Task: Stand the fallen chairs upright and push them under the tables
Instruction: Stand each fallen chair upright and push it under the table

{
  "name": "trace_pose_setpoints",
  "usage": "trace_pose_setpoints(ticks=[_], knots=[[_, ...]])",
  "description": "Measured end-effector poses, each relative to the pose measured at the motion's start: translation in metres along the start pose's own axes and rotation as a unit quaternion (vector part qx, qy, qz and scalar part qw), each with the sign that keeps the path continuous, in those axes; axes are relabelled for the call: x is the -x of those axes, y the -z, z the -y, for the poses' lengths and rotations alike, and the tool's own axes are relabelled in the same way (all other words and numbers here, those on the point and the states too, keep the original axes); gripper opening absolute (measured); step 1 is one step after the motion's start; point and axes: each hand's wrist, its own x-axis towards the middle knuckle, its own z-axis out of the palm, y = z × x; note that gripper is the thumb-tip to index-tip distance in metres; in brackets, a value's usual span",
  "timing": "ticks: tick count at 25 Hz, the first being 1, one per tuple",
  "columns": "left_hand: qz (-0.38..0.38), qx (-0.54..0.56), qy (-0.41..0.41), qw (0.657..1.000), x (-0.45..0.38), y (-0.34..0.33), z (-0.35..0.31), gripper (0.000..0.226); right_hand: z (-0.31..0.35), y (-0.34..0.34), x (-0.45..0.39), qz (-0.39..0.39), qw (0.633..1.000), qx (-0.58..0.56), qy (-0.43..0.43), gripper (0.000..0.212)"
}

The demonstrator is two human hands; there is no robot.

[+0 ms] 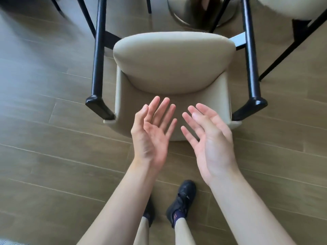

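A beige upholstered chair with black legs lies tipped on its back on the wood floor. Its backrest rests flat near me, and its legs point away toward the table. My left hand and my right hand hover side by side over the backrest's near edge. Both palms are turned up with the fingers spread, and neither holds anything. I cannot tell whether the fingertips touch the chair.
A round metal table pedestal base stands just beyond the chair. Another beige chair with black legs is at the top right, and more dark legs are at the top left. My black shoes are behind the backrest.
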Motion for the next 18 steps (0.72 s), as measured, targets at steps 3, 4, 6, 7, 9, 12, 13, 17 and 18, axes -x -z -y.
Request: trace_pose_setpoints(ticks=[3, 4, 6, 7, 9, 12, 13, 17, 18], knots=[[-0.037, -0.009, 0.004, 0.999, -0.037, 0.049, 0.033, 0.050, -0.058, 0.024, -0.047, -0.030, 0.999, -0.002, -0.024, 0.022], [-0.051, -0.023, 0.005, 0.998, -0.051, 0.067, 0.045, 0.050, -0.078, 0.033, -0.065, -0.040, 0.999, 0.005, -0.030, 0.023], [-0.072, -0.047, 0.015, 0.996, -0.077, 0.104, 0.067, 0.051, -0.120, 0.049, -0.097, -0.060, 0.997, 0.027, -0.045, 0.023], [-0.085, -0.064, 0.020, 0.994, -0.087, 0.119, 0.076, 0.051, -0.137, 0.056, -0.110, -0.073, 0.995, 0.042, -0.054, 0.023], [-0.118, -0.101, 0.021, 0.988, -0.107, 0.157, 0.100, 0.047, -0.177, 0.075, -0.138, -0.098, 0.990, 0.068, -0.074, 0.026], [-0.200, -0.108, 0.031, 0.973, -0.140, 0.216, 0.139, 0.055, -0.235, 0.101, -0.185, -0.135, 0.980, 0.079, -0.121, 0.042], [-0.223, -0.087, 0.046, 0.970, -0.149, 0.233, 0.153, 0.062, -0.253, 0.110, -0.199, -0.146, 0.976, 0.059, -0.150, 0.051], [-0.273, -0.003, 0.089, 0.958, -0.184, 0.284, 0.195, 0.083, -0.305, 0.142, -0.250, -0.169, 0.953, -0.043, -0.246, 0.052], [-0.278, 0.009, 0.090, 0.956, -0.195, 0.294, 0.204, 0.086, -0.318, 0.150, -0.262, -0.171, 0.950, -0.052, -0.255, 0.052]])
